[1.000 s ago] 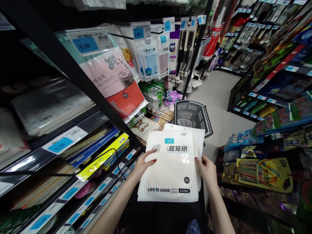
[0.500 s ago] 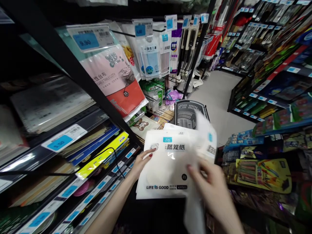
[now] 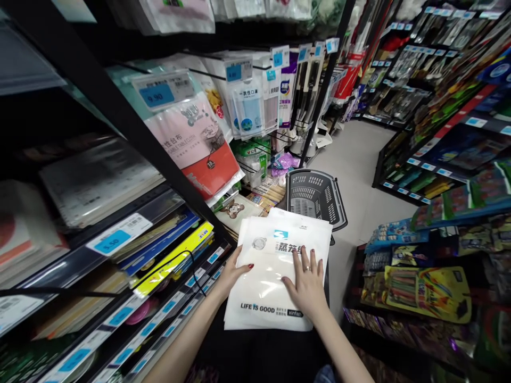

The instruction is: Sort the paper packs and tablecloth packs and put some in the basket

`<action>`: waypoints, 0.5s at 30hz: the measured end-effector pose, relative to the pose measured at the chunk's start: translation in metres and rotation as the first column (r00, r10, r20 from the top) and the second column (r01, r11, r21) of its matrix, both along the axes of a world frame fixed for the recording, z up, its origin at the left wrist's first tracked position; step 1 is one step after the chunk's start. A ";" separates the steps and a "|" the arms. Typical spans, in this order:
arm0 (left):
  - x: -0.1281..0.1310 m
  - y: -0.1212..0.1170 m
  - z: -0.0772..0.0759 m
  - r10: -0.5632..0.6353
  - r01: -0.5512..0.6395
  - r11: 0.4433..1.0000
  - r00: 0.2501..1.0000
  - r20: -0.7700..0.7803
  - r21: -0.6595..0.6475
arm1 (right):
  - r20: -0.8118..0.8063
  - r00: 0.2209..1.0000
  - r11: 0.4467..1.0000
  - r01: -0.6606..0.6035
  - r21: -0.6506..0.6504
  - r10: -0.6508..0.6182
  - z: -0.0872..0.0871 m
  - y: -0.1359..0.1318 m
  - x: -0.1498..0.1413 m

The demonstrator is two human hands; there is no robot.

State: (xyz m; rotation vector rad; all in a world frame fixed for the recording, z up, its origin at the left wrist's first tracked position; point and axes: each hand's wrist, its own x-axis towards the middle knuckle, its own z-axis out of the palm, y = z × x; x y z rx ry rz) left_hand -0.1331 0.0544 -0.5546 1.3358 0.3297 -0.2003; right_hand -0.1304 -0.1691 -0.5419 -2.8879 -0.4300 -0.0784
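A stack of flat white packets (image 3: pixel 266 268) printed "LIFE IS GOOD" lies in front of me at the lower middle. My left hand (image 3: pixel 232 275) grips the stack's left edge, thumb on top and fingers underneath. My right hand (image 3: pixel 306 284) rests flat on the top packet with its fingers spread and a ring on one finger. It holds nothing.
A dark shopping basket (image 3: pixel 314 197) stands on the pale aisle floor just beyond the packets. Shelves with blue price tags (image 3: pixel 118 240) run along my left, with hanging packs (image 3: pixel 248 101) above. More stocked shelves (image 3: pixel 431 287) line the right side.
My right hand lifted a packet from the stack's right side, swung it over, and now lies flat on top of the stack. My left hand kept its grip.
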 end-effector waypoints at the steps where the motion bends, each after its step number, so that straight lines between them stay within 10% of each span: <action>1: 0.002 -0.001 0.001 0.009 -0.009 1.000 1.000 0.024 0.025 | -0.009 1.000 1.000 -0.025 -0.008 0.025 -0.003 0.000 0.000; 7: 0.025 -0.006 0.000 0.020 -0.037 0.988 0.994 0.109 0.151 | -0.035 0.998 0.997 -0.052 0.054 0.054 -0.007 -0.001 0.015; 12: 0.046 -0.007 -0.009 0.000 -0.020 0.983 0.994 0.105 0.184 | -0.022 0.897 0.871 0.433 0.231 -0.441 -0.023 -0.036 0.033; 15: 0.056 -0.010 -0.012 0.016 -0.041 0.978 0.993 0.121 0.206 | -0.065 0.847 0.815 0.526 0.241 -0.528 -0.030 -0.052 0.036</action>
